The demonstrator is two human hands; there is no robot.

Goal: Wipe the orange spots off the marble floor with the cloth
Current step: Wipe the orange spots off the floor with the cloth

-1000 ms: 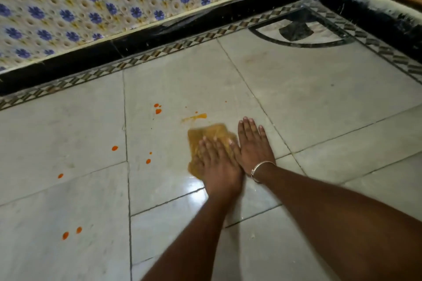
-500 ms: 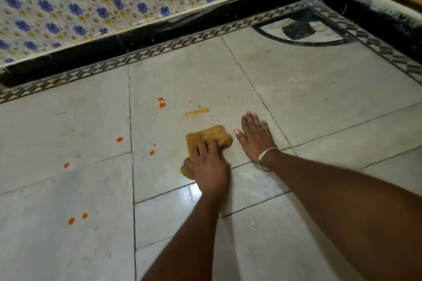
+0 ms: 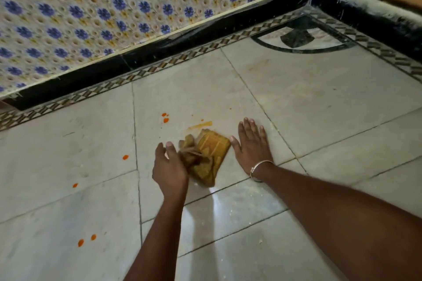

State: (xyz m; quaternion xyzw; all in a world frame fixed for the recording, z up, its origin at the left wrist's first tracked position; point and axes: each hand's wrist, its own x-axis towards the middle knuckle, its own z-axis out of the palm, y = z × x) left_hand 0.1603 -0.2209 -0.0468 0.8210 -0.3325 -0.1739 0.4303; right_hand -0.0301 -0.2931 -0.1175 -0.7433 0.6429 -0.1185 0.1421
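A folded, orange-stained yellow cloth [image 3: 209, 154] lies on the marble floor [image 3: 296, 102], bunched up along its left edge. My left hand [image 3: 170, 166] is at that left edge with loosely curved fingers, touching the bunched part; no finger wraps round it. My right hand [image 3: 251, 146], with a metal bangle at the wrist, presses flat on the floor just right of the cloth. An orange smear [image 3: 201, 125] sits just beyond the cloth, and a pair of orange spots [image 3: 164, 117] lies to its left. More orange spots [image 3: 125, 157] [image 3: 75, 185] [image 3: 86, 240] dot the tiles further left.
A wall with blue-flower tiles [image 3: 114, 18] and a black skirting [image 3: 91, 80] runs across the back. A patterned border strip [image 3: 159, 66] edges the floor. Another black skirting [image 3: 376, 20] closes the right corner, beside a dark inlay [image 3: 296, 36].
My left hand has come off the top of the cloth and shifted to its left side. The cloth now shows and is bunched. My right hand stays flat on the floor.
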